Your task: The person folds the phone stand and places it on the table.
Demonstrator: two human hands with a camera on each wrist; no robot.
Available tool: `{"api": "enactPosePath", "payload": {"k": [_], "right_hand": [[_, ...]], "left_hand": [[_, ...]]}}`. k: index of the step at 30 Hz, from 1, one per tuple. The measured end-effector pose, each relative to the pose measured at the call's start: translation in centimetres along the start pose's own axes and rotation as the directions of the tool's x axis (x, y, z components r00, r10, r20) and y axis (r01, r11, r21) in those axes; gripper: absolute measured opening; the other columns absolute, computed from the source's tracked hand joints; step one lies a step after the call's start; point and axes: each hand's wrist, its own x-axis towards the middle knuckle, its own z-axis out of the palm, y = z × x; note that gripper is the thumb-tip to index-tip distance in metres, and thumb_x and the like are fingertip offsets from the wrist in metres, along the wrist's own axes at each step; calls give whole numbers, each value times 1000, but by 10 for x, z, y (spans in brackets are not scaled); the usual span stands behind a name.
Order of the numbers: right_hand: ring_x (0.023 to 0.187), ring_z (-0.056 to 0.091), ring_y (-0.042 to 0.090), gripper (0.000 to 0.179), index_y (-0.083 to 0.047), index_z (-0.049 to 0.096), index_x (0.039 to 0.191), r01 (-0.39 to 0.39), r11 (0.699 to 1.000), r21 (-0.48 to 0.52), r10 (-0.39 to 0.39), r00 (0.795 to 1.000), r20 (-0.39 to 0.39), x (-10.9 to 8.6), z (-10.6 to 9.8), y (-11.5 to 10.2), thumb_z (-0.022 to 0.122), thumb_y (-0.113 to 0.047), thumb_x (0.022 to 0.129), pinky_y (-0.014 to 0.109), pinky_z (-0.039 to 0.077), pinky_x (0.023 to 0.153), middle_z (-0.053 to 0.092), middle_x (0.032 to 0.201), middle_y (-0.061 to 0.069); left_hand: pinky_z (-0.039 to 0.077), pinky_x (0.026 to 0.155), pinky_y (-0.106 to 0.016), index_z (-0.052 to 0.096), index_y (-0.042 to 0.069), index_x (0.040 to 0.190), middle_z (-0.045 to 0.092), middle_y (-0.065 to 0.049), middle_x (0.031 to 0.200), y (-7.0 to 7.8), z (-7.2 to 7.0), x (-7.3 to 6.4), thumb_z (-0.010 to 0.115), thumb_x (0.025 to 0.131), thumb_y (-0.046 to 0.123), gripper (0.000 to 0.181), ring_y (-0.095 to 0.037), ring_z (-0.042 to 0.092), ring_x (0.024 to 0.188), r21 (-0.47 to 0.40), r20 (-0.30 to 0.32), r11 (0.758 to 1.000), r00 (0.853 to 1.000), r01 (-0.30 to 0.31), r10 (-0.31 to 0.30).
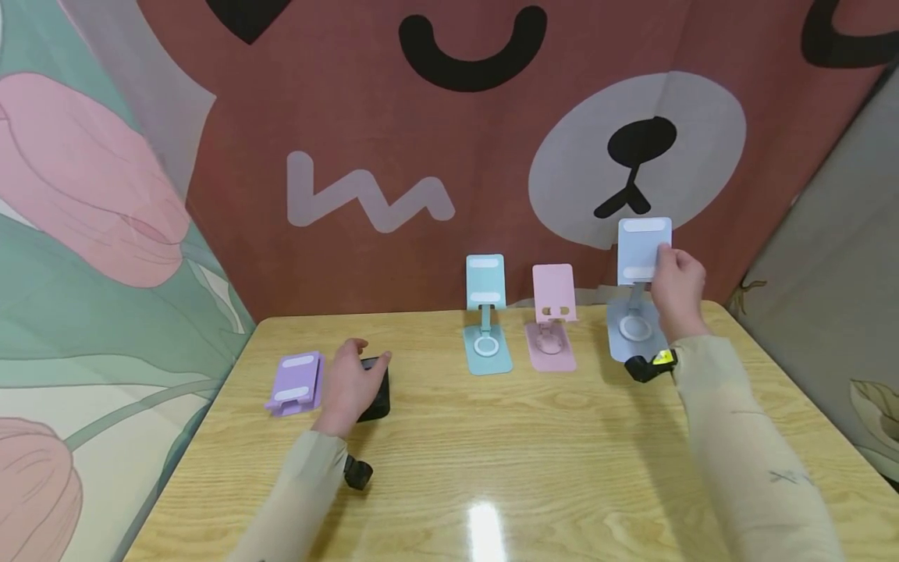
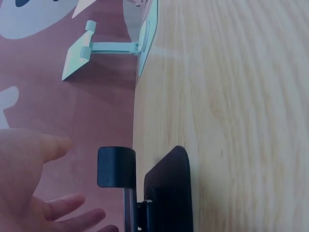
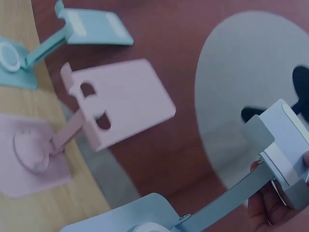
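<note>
Pinched at the right edge of its upper plate, a light blue folding phone stand [image 1: 637, 248] is held by my right hand [image 1: 680, 290]. Its base rests on the table and its arm is raised, as the right wrist view also shows. My left hand [image 1: 351, 384] hovers over a folded black phone stand [image 1: 381, 396], thumb and fingers spread and apart from it in the left wrist view. Part of the black stand is hidden behind that hand in the head view. To the left of the hand lies a folded purple phone stand [image 1: 295, 381].
An unfolded teal phone stand [image 1: 486, 279] and an unfolded pink phone stand [image 1: 553, 287] stand at the back of the wooden table [image 1: 506, 445]. Behind the table's far edge hangs a brown printed cloth [image 1: 365, 265]. Another printed cloth hangs at the left.
</note>
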Motion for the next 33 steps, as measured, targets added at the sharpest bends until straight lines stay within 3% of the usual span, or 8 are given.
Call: {"api": "enactPosePath", "payload": {"k": [7, 13, 16, 24, 30, 33], "right_hand": [[86, 42, 15, 52, -10, 57, 106, 58, 998, -3, -58, 996, 62, -16, 6, -23, 36, -57, 105, 30, 36, 76, 44, 95, 4], [114, 47, 19, 60, -2, 57, 129, 119, 993, 11, -119, 987, 107, -34, 17, -45, 37, -54, 107, 34, 40, 99, 53, 134, 10], [124, 47, 23, 58, -2, 57, 128, 151, 988, 16, -152, 980, 130, -44, 22, -55, 37, -52, 107, 40, 39, 107, 50, 145, 14], [119, 49, 25, 48, -8, 60, 117, 209, 974, 86, -222, 957, 187, -66, 36, -71, 41, -51, 107, 43, 44, 101, 52, 141, 14], [121, 50, 28, 49, -5, 58, 123, 219, 968, 126, -243, 940, 237, -80, 45, -75, 43, -50, 107, 50, 44, 105, 52, 140, 14], [118, 51, 26, 51, -4, 57, 125, 216, 967, 133, -244, 935, 259, -86, 51, -75, 43, -49, 107, 45, 46, 102, 53, 137, 14]], "left_hand": [[47, 95, -52, 51, 0, 139, 56, -22, 136, 6, 5, -2, 63, 100, 45, 61, -38, 58, 117, -5, 32, 1000, 999, 4, -4], [43, 101, -52, 53, 0, 138, 57, -19, 138, 10, 8, -2, 53, 103, 50, 60, -37, 55, 124, -36, 28, 999, 999, -17, 18], [42, 103, -51, 54, 0, 137, 58, -19, 137, 12, 9, -1, 51, 104, 50, 60, -37, 54, 125, -57, 15, 998, 1000, -24, 25], [42, 103, -51, 54, 1, 138, 58, -19, 136, 19, 10, -4, 42, 105, 58, 67, -36, 56, 123, -128, 23, 991, 999, -27, 30], [46, 97, -49, 54, 4, 138, 58, -15, 136, 27, 10, -7, 37, 106, 59, 66, -33, 60, 116, -179, 31, 983, 999, -30, 36], [47, 96, -49, 54, 5, 138, 59, -14, 136, 32, 12, -9, 37, 106, 58, 64, -31, 61, 114, -198, 32, 980, 999, -29, 36]]}}
